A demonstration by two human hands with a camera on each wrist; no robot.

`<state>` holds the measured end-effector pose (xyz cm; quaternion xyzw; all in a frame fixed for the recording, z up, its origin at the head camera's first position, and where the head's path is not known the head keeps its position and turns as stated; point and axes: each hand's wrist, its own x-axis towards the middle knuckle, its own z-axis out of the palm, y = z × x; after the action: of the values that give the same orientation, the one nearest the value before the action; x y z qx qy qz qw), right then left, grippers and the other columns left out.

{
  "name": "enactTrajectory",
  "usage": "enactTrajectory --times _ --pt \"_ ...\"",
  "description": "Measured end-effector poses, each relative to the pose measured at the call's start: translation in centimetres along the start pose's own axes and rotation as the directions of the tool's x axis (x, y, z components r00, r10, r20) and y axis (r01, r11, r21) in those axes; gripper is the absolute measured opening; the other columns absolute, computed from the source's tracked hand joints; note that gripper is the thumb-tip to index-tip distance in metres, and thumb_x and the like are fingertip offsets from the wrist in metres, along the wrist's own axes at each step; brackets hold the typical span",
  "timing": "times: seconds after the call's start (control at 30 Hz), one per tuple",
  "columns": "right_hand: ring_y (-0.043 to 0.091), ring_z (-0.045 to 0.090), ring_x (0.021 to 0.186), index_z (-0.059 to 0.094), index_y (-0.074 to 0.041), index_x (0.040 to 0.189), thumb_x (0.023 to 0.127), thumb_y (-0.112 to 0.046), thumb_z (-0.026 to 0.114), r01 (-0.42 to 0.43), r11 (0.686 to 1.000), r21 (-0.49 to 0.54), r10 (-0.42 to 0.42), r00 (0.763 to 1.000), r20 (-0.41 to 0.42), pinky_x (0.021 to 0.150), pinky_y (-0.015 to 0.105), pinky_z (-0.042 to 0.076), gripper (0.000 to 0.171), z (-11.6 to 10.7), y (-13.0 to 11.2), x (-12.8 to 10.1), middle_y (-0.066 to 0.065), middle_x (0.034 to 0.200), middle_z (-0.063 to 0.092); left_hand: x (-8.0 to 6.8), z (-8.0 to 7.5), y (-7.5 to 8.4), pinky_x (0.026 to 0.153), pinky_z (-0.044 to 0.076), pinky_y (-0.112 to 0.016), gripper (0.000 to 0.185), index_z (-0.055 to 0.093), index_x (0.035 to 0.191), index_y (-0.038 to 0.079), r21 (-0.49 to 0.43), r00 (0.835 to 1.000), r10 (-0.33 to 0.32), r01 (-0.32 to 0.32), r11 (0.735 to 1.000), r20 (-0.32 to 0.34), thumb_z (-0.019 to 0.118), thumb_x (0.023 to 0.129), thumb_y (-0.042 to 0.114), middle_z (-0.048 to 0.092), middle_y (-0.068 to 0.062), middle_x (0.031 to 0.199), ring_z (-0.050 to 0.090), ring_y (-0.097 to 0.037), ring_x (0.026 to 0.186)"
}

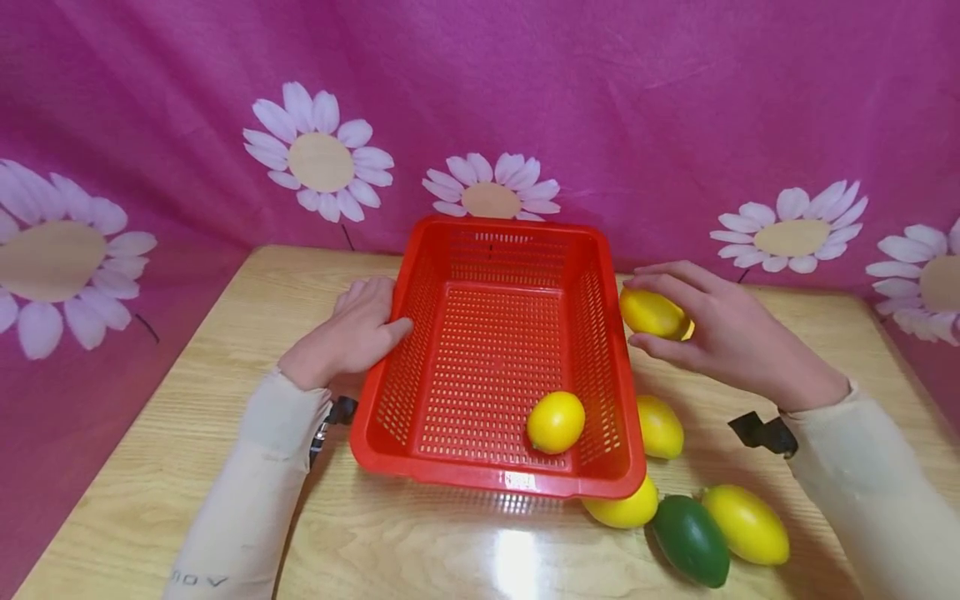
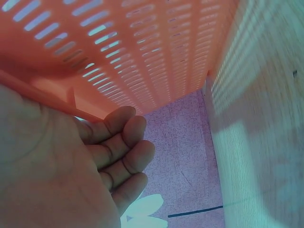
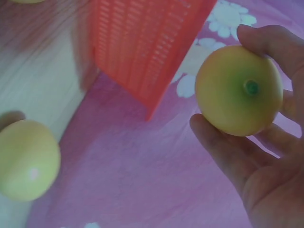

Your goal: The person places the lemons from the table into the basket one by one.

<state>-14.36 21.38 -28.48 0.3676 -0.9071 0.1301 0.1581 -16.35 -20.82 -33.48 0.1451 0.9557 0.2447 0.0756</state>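
Note:
A red plastic basket (image 1: 495,358) with slotted walls sits in the middle of the head view, one lemon (image 1: 556,422) lying inside at its near right corner. On its left rim my left hand (image 1: 352,329) has a grip, thumb over the edge and fingers curled below the rim (image 2: 52,107). Just outside the right rim, my right hand (image 1: 716,329) holds another lemon (image 1: 651,313) between thumb and fingers. The right wrist view shows this lemon (image 3: 235,90) with its green stem end facing the camera.
Right of the basket, on the wooden table (image 1: 360,533), lie a lemon (image 1: 660,427), a lemon (image 1: 626,507) partly hidden by the basket, a dark green lemon-shaped fruit (image 1: 690,540) and a yellow one (image 1: 746,525). Behind hangs a pink cloth (image 1: 600,100) with white flowers.

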Motion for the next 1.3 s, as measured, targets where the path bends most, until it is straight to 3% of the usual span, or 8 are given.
enactTrajectory --times 0.17,0.4,0.6,0.83,1.17,1.3 --pt "0.026 0.067 0.118 0.065 -0.011 0.134 0.077 -0.025 0.091 0.047 0.998 0.032 -0.049 0.997 0.053 0.09 0.048 0.06 0.064 -0.1 -1.1 1.8 0.006 0.132 0.067 0.1 0.0 -0.2 0.094 0.032 -0.044 0.045 0.045 0.134 0.001 0.002 1.0 -0.009 0.009 1.0 0.019 0.048 0.099 0.028 0.051 -0.013 0.12 0.038 -0.029 0.115" --pt "0.029 0.067 0.117 0.066 -0.01 0.131 0.082 -0.023 0.087 0.075 0.996 0.055 -0.084 0.979 0.183 0.094 0.047 0.059 0.055 0.8 -2.5 3.9 0.01 0.131 0.066 0.1 0.0 -0.5 0.092 0.033 -0.042 0.047 0.044 0.137 0.002 -0.014 0.999 -0.024 0.025 1.0 0.025 0.049 0.099 0.028 0.052 -0.012 0.12 0.039 -0.028 0.112" --pt "0.028 0.07 0.111 0.067 -0.009 0.131 0.083 -0.025 0.086 0.133 0.989 0.067 -0.146 0.953 0.266 0.092 0.045 0.061 0.054 1.9 -3.2 5.6 0.011 0.129 0.068 -0.3 -0.2 -0.8 0.091 0.037 -0.043 0.046 0.046 0.137 0.004 -0.035 0.999 -0.033 0.033 0.999 -0.003 0.054 0.097 0.025 0.053 -0.011 0.122 0.041 -0.027 0.115" --pt "0.026 0.07 0.109 0.067 -0.01 0.132 0.083 -0.027 0.086 0.127 0.989 0.076 -0.145 0.93 0.339 0.09 0.042 0.061 0.055 2.7 -3.9 6.3 0.01 0.13 0.067 0.2 -0.2 -0.4 0.091 0.036 -0.043 0.048 0.044 0.138 0.004 -0.019 1.0 -0.016 0.016 1.0 0.004 0.053 0.096 0.027 0.053 -0.012 0.123 0.04 -0.027 0.114" --pt "0.021 0.069 0.093 0.066 -0.015 0.133 0.085 -0.033 0.083 0.079 0.994 0.076 -0.106 0.856 0.506 0.09 0.041 0.061 0.054 4.6 -4.2 6.9 0.006 0.124 0.066 0.4 -0.1 -0.2 0.094 0.034 -0.043 0.051 0.042 0.14 0.004 -0.024 0.999 -0.033 0.033 0.999 0.026 0.053 0.097 0.028 0.051 -0.011 0.124 0.039 -0.026 0.115" --pt "0.02 0.068 0.095 0.065 -0.014 0.134 0.085 -0.033 0.083 0.05 0.996 0.077 -0.084 0.825 0.558 0.09 0.04 0.061 0.055 5.4 -4.4 7.2 0.005 0.123 0.066 0.4 -0.1 -0.1 0.092 0.033 -0.042 0.05 0.043 0.139 0.004 -0.019 0.999 -0.033 0.034 0.999 0.027 0.052 0.097 0.029 0.051 -0.011 0.122 0.039 -0.027 0.112"
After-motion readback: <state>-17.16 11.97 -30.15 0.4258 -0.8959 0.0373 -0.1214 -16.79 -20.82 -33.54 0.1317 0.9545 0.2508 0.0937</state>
